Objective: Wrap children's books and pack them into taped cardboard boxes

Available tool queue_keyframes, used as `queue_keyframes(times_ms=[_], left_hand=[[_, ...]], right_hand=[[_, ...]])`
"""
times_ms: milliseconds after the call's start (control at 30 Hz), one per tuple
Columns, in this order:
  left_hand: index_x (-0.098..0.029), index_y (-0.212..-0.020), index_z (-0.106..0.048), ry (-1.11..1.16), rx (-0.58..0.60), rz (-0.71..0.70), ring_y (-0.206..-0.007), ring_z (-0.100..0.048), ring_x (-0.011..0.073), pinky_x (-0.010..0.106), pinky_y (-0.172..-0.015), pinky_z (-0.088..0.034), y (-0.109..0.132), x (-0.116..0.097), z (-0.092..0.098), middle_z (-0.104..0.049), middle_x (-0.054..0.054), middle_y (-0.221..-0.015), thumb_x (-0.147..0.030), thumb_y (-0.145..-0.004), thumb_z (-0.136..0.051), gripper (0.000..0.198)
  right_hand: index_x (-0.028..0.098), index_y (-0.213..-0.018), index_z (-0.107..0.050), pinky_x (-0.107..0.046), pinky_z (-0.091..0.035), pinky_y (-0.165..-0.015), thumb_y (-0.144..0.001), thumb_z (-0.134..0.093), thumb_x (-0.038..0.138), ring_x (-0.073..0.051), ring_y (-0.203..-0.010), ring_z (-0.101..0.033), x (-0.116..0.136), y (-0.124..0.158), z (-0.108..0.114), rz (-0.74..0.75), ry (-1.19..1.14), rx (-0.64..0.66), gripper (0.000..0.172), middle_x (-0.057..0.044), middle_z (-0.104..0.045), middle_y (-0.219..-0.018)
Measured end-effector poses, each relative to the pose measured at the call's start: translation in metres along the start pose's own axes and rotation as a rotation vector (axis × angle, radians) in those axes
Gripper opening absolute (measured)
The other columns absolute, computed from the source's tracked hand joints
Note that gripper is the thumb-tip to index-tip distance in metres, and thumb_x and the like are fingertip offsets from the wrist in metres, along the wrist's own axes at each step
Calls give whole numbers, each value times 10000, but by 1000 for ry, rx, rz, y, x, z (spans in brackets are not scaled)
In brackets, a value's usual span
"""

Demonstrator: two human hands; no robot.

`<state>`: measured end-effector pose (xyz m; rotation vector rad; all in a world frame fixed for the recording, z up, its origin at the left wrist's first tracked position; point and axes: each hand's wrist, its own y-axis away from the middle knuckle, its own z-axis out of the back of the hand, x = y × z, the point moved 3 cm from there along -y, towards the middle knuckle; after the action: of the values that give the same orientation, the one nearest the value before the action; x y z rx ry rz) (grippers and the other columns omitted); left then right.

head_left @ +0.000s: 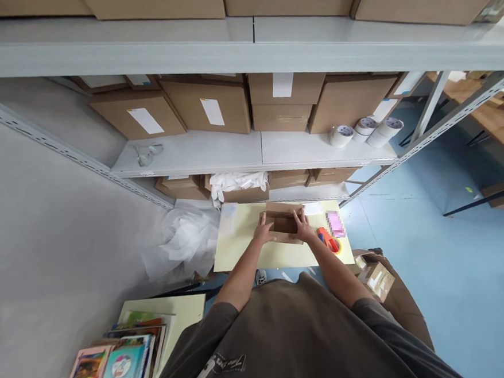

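The left hand and right hand grasped opposite sides of the open box near the far edge of the table; even, light pressure seemed best.

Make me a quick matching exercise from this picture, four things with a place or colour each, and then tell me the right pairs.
Things:
1. Open cardboard box
2. Tape dispenser
3. Gloves
4. Books

Places or colours:
A. White
B. Lower left of the view
C. Between left hand and right hand
D. Orange-red

Pairs: 1-C, 2-D, 3-A, 4-B
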<state>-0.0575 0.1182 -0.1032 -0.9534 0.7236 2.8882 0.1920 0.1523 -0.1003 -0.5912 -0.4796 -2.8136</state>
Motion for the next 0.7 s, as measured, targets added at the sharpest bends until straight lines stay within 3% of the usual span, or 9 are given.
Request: queue_keyframes(times_ms=[100, 200, 267, 400, 700], left_hand=[[-181, -962, -781, 44, -62, 14, -1690, -70, 386, 461, -1277, -358, 0, 3, -5, 103, 68, -1838, -474, -682, -996, 459], [-186, -793, -743, 103, -115, 12, -1678, -163, 369, 455, -1269, -374, -1, 3, -7, 41, 28, -1845, -424, -671, -1012, 379], [-183, -748, -732, 144, -144, 15, -1653, -250, 366, 454, -1266, -382, -3, 2, -7, -7, 26, -1845, -366, -664, -1018, 350], [-188, -694, -719, 200, -189, 68, -1585, -394, 347, 453, -1241, -419, -6, -2, -8, -73, 19, -1841, -254, -675, -996, 285], [-190, -715, -706, 183, -296, 100, -1582, -404, 329, 429, -1260, -410, -1, -9, -14, -144, 37, -1831, -161, -761, -916, 217]], right_hand=[[306, -1757, -121, -546, -432, -1177, -568, -994, 497, -517, -1599, -211, 3, -18, -2, -38, -12, 79, 1487, -171, 266, -1790], [330, -1755, -107, -576, -454, -1148, -457, -1062, 489, -573, -1546, -312, 2, -36, -4, -106, 34, 252, 1619, -221, 184, -1795], [330, -1753, -97, -573, -424, -1167, -414, -1087, 465, -583, -1544, -317, 1, -43, -5, -125, 74, 335, 1671, -252, 89, -1792], [329, -1745, -99, -537, -375, -1192, -445, -1082, 434, -538, -1544, -344, -2, -50, -4, -83, 66, 362, 1633, -268, -85, -1753], [342, -1702, -170, -479, -468, -1066, -558, -1004, 410, -453, -1416, -465, -10, -46, -3, -3, -12, 295, 1417, -208, -214, -1662]])
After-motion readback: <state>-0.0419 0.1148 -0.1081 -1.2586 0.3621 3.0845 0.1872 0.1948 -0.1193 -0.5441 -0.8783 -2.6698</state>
